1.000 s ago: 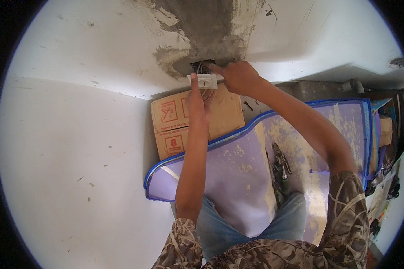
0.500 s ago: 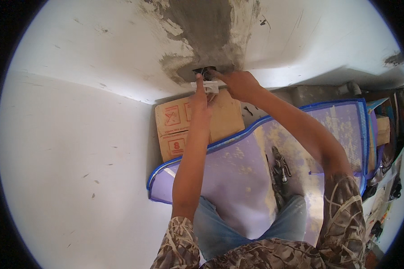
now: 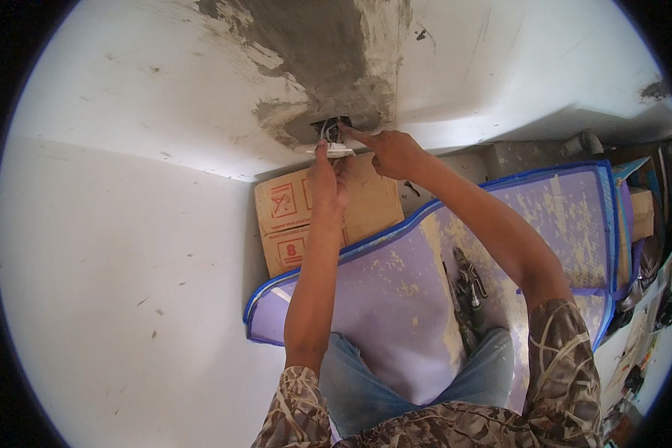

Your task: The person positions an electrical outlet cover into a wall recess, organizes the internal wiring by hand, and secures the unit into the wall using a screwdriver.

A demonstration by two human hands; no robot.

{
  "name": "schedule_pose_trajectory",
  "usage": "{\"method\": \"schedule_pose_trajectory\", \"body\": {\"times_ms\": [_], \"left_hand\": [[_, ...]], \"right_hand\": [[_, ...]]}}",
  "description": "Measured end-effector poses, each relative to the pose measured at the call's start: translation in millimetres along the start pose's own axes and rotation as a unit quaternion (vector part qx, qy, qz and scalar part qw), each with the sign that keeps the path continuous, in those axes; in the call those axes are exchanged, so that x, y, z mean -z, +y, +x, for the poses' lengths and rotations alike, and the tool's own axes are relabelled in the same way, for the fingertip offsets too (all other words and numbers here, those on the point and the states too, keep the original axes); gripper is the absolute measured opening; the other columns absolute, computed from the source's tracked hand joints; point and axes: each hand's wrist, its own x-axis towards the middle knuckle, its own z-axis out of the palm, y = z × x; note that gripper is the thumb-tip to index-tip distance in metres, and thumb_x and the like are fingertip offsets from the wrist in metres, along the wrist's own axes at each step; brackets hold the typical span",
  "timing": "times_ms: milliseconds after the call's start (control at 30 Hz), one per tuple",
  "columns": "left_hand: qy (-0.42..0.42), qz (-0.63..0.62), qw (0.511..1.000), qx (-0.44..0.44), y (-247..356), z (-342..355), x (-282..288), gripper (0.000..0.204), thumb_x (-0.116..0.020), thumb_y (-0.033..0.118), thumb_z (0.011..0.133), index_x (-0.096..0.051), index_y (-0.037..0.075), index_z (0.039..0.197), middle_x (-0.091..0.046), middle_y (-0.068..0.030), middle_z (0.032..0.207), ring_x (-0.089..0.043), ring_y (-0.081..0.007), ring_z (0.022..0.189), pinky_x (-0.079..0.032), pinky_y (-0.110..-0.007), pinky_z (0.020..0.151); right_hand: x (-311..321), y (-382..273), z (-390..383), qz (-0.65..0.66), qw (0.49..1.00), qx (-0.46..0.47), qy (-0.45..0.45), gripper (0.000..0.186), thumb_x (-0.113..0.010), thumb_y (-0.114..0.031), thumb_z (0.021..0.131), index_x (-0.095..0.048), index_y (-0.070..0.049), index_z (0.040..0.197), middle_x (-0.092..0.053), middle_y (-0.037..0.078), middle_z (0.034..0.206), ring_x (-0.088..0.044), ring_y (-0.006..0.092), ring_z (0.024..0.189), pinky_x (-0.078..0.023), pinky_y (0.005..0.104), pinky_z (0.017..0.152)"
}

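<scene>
The left hand [image 3: 327,185] had the white plate [image 3: 333,150] gripped right at its fingertips, long axis running crosswise! Just right of that hold, the right hand [image 3: 397,153] stretched an index finger, its pinch impossible to tell; just beyond the plate gaped the wall opening [image 3: 319,126], wires [image 3: 325,133] showing.

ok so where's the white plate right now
In the head view, the white plate is at upper middle, held in the left hand just below the dark wall opening, with the right hand to its right.
</scene>
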Motion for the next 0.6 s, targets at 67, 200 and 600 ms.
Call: {"method": "schedule_pose_trajectory", "body": {"times_ms": [67,200,600], "left_hand": [[-0.011,-0.02,0.999,-0.028,-3,-4,-5,0.052,-0.063,0.039,0.094,-0.049,-0.003,0.12,-0.055,-0.0138,0.111,-0.06,-0.0248,0.096,-0.057,-0.033,0.085],[0.0,-0.049,0.999,-0.024,-3,-6,2,0.059,-0.062,0.043,0.093,-0.046,-0.005,0.123,-0.053,-0.0146,0.115,-0.059,-0.0256,0.098,-0.056,-0.034,0.091],[0.002,0.227,0.974,-0.024,3,-23,44,0.078,-0.054,0.051,0.094,-0.035,-0.009,0.14,-0.043,-0.0268,0.139,-0.044,-0.0367,0.128,-0.043,-0.043,0.106]], "right_hand": [[-2,1,0,-0.005,1.0,0.001,0.012,0.092,-0.061,-0.008,0.075,-0.017,-0.029,0.154,-0.063,0.019,0.071,-0.065,0.0363,0.072,-0.052,0.0467,0.065],[7,-5,0,-0.016,1.0,-0.02,-0.018,0.087,-0.06,-0.009,0.078,-0.021,-0.027,0.153,-0.064,0.019,0.076,-0.064,0.036,0.072,-0.052,0.0455,0.067],[-94,-68,-161,0.172,0.955,-0.153,0.186,0.057,-0.057,-0.028,0.091,-0.043,-0.01,0.143,-0.046,0.022,0.133,-0.041,0.0399,0.127,-0.032,0.0554,0.103]]}}
